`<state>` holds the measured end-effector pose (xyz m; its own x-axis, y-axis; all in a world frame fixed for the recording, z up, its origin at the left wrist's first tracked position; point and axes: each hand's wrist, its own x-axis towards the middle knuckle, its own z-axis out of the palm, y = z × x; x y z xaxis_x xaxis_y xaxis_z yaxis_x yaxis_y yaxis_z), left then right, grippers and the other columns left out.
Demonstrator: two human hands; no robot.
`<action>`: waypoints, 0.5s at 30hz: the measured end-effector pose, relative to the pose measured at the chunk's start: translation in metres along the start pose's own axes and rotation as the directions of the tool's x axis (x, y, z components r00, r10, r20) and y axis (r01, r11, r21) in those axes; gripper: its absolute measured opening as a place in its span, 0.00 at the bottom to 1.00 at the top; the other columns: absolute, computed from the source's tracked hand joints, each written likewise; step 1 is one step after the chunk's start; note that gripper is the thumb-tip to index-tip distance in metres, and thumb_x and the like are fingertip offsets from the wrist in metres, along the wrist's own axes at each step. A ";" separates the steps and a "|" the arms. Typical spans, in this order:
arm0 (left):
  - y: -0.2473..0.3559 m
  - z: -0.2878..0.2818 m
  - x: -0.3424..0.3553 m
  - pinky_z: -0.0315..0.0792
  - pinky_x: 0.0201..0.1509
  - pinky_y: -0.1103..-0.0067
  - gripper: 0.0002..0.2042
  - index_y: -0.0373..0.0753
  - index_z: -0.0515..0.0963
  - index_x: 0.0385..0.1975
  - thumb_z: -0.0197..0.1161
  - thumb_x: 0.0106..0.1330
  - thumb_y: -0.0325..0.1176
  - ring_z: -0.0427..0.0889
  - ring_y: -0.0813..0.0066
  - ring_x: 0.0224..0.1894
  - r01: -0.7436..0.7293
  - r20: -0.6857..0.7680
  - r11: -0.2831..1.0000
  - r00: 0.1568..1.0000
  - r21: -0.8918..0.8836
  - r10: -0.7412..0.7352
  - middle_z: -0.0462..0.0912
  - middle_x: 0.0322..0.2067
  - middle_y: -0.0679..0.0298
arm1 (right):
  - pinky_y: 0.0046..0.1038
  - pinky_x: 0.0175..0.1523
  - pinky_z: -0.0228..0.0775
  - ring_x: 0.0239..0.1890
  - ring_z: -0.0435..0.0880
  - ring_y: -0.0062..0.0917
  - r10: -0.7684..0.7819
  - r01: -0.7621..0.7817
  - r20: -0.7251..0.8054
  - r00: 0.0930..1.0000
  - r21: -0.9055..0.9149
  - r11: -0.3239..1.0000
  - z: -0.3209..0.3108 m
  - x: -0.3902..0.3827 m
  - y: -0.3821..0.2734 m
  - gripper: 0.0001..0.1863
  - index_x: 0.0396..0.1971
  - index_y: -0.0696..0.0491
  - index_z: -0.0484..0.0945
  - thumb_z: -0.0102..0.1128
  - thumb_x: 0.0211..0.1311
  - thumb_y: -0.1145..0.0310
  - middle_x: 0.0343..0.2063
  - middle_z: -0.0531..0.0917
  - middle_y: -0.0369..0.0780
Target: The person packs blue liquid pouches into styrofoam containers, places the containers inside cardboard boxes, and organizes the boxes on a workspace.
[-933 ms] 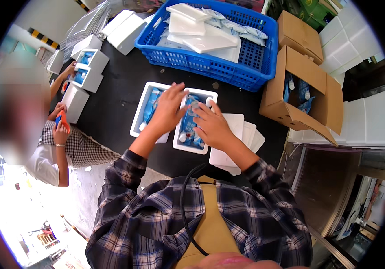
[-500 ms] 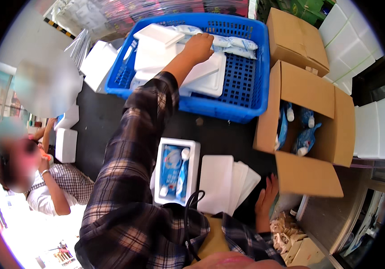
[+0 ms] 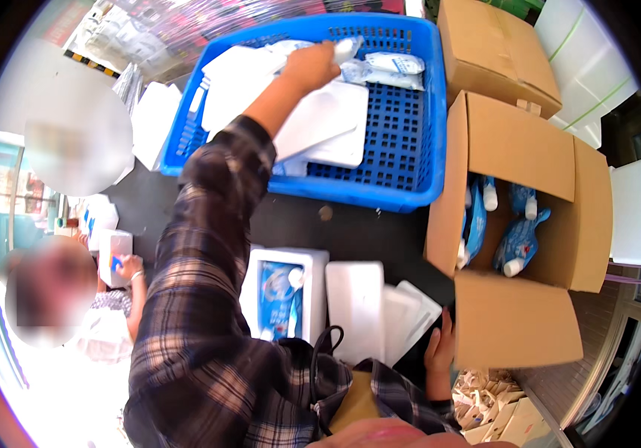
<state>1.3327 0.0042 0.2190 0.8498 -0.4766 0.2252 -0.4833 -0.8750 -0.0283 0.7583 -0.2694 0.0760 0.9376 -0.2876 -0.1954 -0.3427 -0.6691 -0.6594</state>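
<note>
My left hand [image 3: 311, 67] reaches into the blue plastic crate [image 3: 369, 196], fingers closed on a plump white-and-blue ice pack [image 3: 347, 49] tilted up at the back. More ice packs [image 3: 395, 63] lie to its right, and white foam lids [image 3: 320, 116] are piled under my wrist. Nearer me, a white foam box [image 3: 315, 299] holds blue pouches [image 3: 279, 299] with white caps; my left sleeve covers part of it. Flat white foam lids [image 3: 355, 302] lie fanned out beside the box. My right hand [image 3: 440, 351] rests at the table edge by these lids, fingers stretched and holding nothing.
An open cardboard box [image 3: 518, 153] with several capped blue pouches stands at the right, a closed carton [image 3: 496, 48] behind it. White foam boxes [image 3: 589, 82] are stacked beyond. At the left a co-worker's hand [image 3: 132, 266] touches another foam box. Crumpled brown paper [image 3: 488, 392] lies lower right.
My left hand has moved slightly left and lifted one end of an ice pack. My right hand stays by the lids. The co-worker has shifted, one hand now on a foam box.
</note>
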 end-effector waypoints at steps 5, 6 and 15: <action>-0.016 -0.143 -0.184 0.83 0.47 0.73 0.24 0.42 0.75 0.65 0.61 0.70 0.43 0.90 0.66 0.45 0.253 0.086 0.621 0.954 -0.742 -0.286 0.87 0.48 0.54 | 0.49 0.76 0.45 0.74 0.59 0.50 -0.375 0.342 -0.162 0.913 -0.199 0.918 0.006 0.013 0.009 0.23 0.64 0.57 0.72 0.43 0.77 0.62 0.71 0.65 0.50; -0.023 -0.155 -0.228 0.84 0.47 0.75 0.24 0.43 0.74 0.65 0.61 0.70 0.41 0.90 0.68 0.45 0.229 0.124 0.447 0.960 -0.865 -0.251 0.87 0.49 0.55 | 0.49 0.76 0.47 0.73 0.60 0.50 -0.399 0.350 -0.171 0.901 -0.255 0.901 0.001 0.015 0.003 0.23 0.63 0.57 0.73 0.43 0.77 0.62 0.70 0.66 0.51; 0.079 -0.141 -0.469 0.81 0.47 0.71 0.24 0.34 0.69 0.62 0.64 0.67 0.31 0.89 0.61 0.44 0.483 0.337 0.242 0.819 -0.841 -0.463 0.87 0.44 0.50 | 0.50 0.73 0.51 0.71 0.62 0.52 -0.522 0.431 -0.253 0.815 -0.338 0.837 0.011 0.016 0.015 0.22 0.61 0.57 0.74 0.45 0.77 0.59 0.68 0.68 0.52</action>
<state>0.8660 0.1703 0.2489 0.9913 -0.0138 -0.1310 0.1166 -0.3706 0.9215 0.7692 -0.2764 0.0546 0.9278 -0.0587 0.3683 0.0974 -0.9152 -0.3911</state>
